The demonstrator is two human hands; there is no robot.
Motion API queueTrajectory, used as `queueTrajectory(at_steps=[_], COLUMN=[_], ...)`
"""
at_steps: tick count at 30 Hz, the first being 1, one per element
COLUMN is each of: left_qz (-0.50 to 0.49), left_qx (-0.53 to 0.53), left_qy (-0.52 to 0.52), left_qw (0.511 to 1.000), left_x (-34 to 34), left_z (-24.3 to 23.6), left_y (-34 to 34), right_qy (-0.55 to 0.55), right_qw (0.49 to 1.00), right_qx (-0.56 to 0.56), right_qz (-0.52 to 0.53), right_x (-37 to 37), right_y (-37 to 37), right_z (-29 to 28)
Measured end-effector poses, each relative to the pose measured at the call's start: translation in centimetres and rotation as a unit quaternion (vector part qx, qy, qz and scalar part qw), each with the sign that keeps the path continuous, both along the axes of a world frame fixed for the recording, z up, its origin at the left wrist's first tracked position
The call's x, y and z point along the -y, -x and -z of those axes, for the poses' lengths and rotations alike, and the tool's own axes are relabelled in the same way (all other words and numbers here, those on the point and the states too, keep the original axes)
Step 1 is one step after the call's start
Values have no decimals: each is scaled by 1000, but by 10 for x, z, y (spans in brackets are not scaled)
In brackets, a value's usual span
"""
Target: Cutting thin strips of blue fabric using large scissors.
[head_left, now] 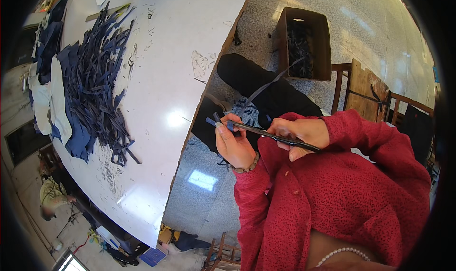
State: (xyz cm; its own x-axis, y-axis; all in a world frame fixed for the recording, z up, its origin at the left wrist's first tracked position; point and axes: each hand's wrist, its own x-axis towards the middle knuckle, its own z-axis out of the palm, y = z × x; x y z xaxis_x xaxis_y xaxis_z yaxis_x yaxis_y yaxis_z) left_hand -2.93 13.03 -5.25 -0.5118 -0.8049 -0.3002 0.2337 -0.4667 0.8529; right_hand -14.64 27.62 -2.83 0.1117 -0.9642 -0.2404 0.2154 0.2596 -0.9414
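My left hand (236, 145) pinches a narrow dark blue fabric strip (211, 121) between thumb and fingers, its short ends sticking out past the fingertips. In my right hand (302, 133) is a pair of long black scissors (270, 136). The blades point left and reach the strip beside the left fingers; whether they are parted cannot be made out. Beyond the hands, a long grey-blue strip (267, 84) runs across my dark trouser leg (289, 98) toward a box. Both hands are held above my lap, right of the table edge.
A white table (156, 81) fills the left side, bearing a large heap of dark blue strips (97, 76) and larger cloth pieces. On the speckled floor stands an open brown box (324, 47) holding dark strips. A wooden chair (365, 92) is at right. Another person (51, 195) is at far left.
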Motion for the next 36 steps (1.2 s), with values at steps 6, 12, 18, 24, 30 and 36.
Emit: queueTrajectory(at_steps=[6,12,18,24,30,36], left_qz=[-3,-3,8,33,24,4], left_qx=[83,64,-19,-33,-73,-9], left_qy=[75,64,-11,-47,-104,-54], left_qw=[994,996,1000,998,992,999], left_x=[-3,-2,-1,-1,-2,0], left_z=[-3,0,3,2,1,-1], left_y=[3,3,-2,-8,-10,-6], right_qy=[-14,-125,8,115,70,131], right_qw=[998,989,987,782,612,909], right_qx=[-25,37,-23,-582,-777,-360], right_qz=[62,67,159,192,132,166], right_x=[0,0,20,101,186,108], right_y=[0,5,14,91,123,70], right_z=[-3,-14,-25,-26,-28,-13])
